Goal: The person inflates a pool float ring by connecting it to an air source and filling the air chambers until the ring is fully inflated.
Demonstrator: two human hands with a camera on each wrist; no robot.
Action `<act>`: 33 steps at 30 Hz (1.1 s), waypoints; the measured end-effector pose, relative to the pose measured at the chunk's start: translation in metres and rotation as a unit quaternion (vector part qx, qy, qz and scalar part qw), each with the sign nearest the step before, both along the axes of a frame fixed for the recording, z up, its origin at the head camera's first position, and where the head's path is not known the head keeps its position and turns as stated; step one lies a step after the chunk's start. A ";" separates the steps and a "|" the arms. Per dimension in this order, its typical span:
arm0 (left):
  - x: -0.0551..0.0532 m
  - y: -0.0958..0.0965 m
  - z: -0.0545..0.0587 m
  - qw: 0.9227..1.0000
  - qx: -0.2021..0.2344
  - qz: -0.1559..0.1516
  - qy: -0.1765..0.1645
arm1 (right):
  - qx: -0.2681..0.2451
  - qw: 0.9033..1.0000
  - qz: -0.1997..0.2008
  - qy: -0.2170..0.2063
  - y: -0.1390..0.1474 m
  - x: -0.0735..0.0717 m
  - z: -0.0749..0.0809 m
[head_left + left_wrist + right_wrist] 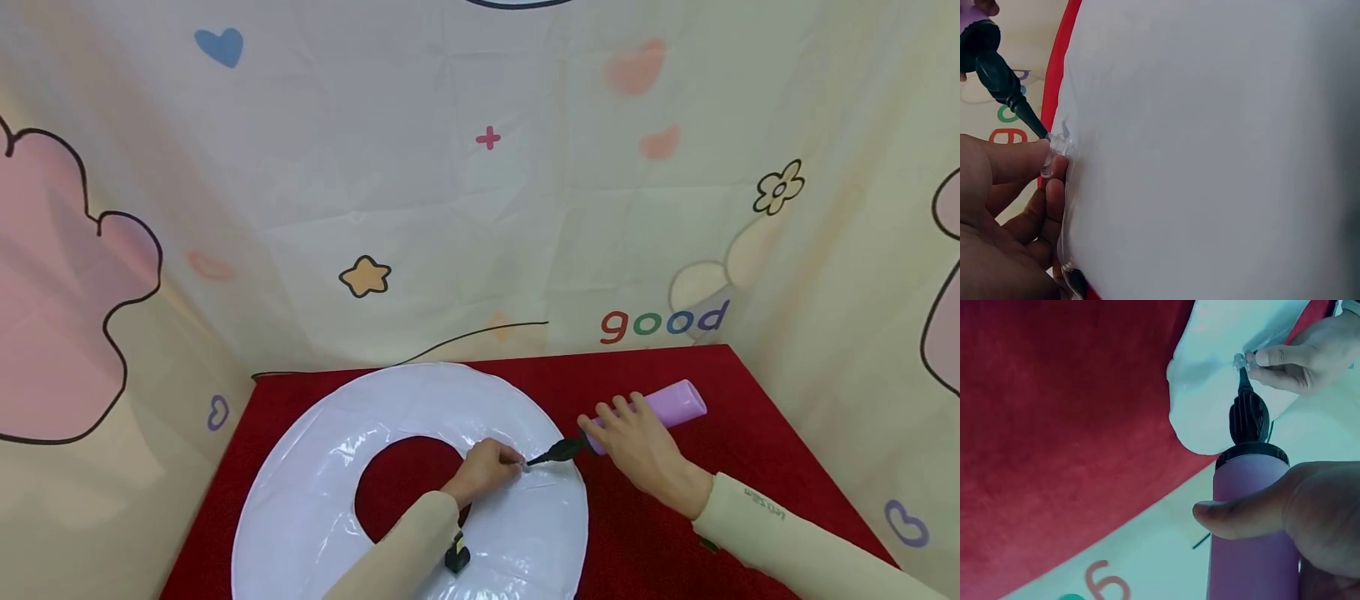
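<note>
A white inflatable swim ring (300, 500) lies flat, puffed up, with the red surface showing through its hole. On its right side my left hand (486, 471) pinches the clear valve (1057, 145) between thumb and fingers. My right hand (648, 454) grips the body of a purple hand pump (678, 402), its thumb lying along the barrel in the right wrist view. From the pump's black collar a dark tapered nozzle (1249, 415) points at the ring, its thin tip at the valve's mouth. The pump slants up and away to the right.
Red cloth (637, 533) covers the table under the ring. A pale curtain (450, 208) printed with hearts, a star and the word "good" hangs behind and at both sides. A small black device (457, 554) sits beneath the left wrist.
</note>
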State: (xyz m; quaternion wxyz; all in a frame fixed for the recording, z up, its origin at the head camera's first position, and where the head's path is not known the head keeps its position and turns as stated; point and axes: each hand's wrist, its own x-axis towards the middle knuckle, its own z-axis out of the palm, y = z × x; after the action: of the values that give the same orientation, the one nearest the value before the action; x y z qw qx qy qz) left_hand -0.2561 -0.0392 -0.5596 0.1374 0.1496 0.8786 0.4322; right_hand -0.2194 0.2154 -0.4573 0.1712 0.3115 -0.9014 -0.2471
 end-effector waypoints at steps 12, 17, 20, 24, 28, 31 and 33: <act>0.000 -0.005 0.000 0.999 0.047 0.007 -0.024 | 0.112 0.993 0.026 0.035 -0.035 -0.004 0.029; -0.001 -0.003 -0.001 0.998 0.047 0.016 -0.029 | 0.159 0.986 0.020 0.054 -0.051 0.002 0.035; -0.002 -0.003 -0.002 0.998 0.048 0.018 -0.031 | 0.183 0.981 0.016 0.057 -0.058 0.006 0.036; -0.002 -0.003 -0.003 0.998 0.047 0.021 -0.020 | 0.205 0.976 0.021 0.064 -0.065 0.008 0.036; -0.001 0.000 -0.003 0.999 0.036 0.023 -0.008 | 0.201 0.977 0.016 0.064 -0.063 0.006 0.036; -0.002 0.002 -0.003 0.999 0.034 0.027 -0.006 | 0.190 0.980 0.014 0.059 -0.059 0.005 0.035; -0.002 0.003 -0.003 0.999 0.036 0.027 -0.003 | 0.181 0.982 0.016 0.056 -0.056 0.004 0.033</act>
State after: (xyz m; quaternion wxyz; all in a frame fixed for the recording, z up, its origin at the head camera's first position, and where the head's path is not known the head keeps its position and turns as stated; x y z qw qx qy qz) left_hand -0.2584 -0.0364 -0.5627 0.1227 0.1292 0.8657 0.4677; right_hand -0.2150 0.1598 -0.4241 0.1667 0.3375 -0.8257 -0.4202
